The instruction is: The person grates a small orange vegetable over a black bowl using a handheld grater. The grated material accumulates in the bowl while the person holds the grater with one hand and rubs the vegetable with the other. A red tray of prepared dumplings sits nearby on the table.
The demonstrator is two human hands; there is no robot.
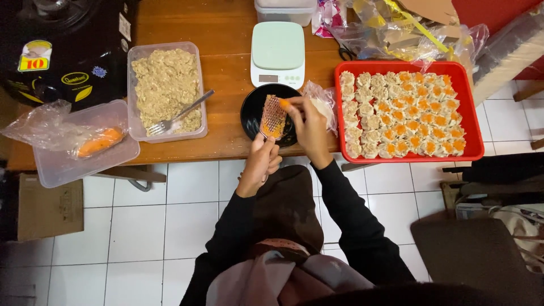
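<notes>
Fingers of our left hand (262, 160) close around the lower end of a small flat grater (273, 117), holding it tilted over a black bowl (252, 107) near the front edge of the wooden desk (221, 68). Our right hand (309, 126) pinches a small orange carrot piece (284, 103) between fingertips pressed shut, touching it to the grater's upper face. Just right of the bowl we see crumpled clear plastic, then a red tray (475, 122) packed with dumplings (399, 113), many topped orange. Behind the bowl stands a pale kitchen scale (277, 54). To the left lies a clear container of minced filling (165, 88) with a fork (180, 116) in it.
</notes>
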